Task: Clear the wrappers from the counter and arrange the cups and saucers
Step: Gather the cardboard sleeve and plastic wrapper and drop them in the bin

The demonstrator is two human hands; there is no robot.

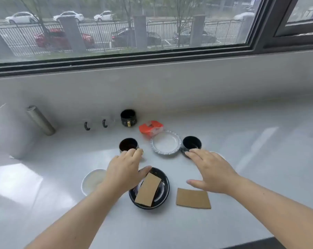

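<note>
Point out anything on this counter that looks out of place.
A brown cardboard sleeve lies tilted across the black saucer; another cardboard sleeve lies flat on the counter. An orange wrapper sits crumpled behind the silver-rimmed saucer.

I see two bare forearms entering from the lower edge, each ending in a bare hand. The left hand (124, 170) shows no ring, no glove and no bandage. The right hand (212, 170) is likewise uncovered, with no ring visible on any finger. Neither wrist carries a watch, strap or bracelet. No sleeve or cuff shows anywhere along either forearm up to the lower edge of the view, so I cannot tell what is worn above the elbows. The thumbnail on the right hand looks short and unpainted. The other nails are too blurred to judge. I see no marks, tattoos or plasters on either arm.
</note>
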